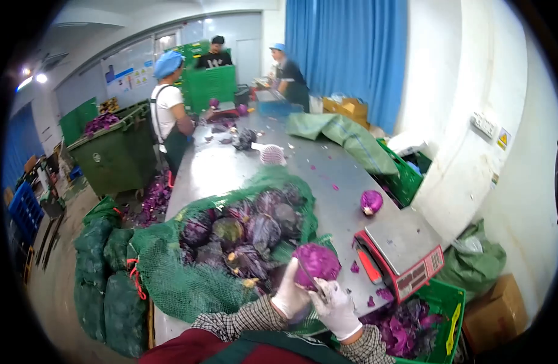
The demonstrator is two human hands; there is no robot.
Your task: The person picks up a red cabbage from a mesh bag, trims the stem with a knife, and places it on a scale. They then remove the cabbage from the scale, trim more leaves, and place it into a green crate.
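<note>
A trimmed purple cabbage (pixel 322 262) is in front of me, above the near edge of the metal table. My left hand (pixel 290 292), in a white glove, grips it from the left and below. In my right hand (pixel 338 310), also gloved, is a knife (pixel 307 277), its thin blade lying against the near side of the cabbage; the handle is mostly hidden by my fingers. Just left of my hands, a green mesh bag (pixel 163 267) lies open with several untrimmed purple cabbages (pixel 263 230) inside. One trimmed cabbage (pixel 371 202) sits apart on the table.
A scale (pixel 400 242) stands at right, an orange-red handled tool (pixel 368 265) beside it. Below is a green crate (pixel 457 303) with purple leaves. Full mesh bags (pixel 124 309) stack at left near a green bin (pixel 112 155). A co-worker (pixel 168 109) stands at the table's left; two people are farther back.
</note>
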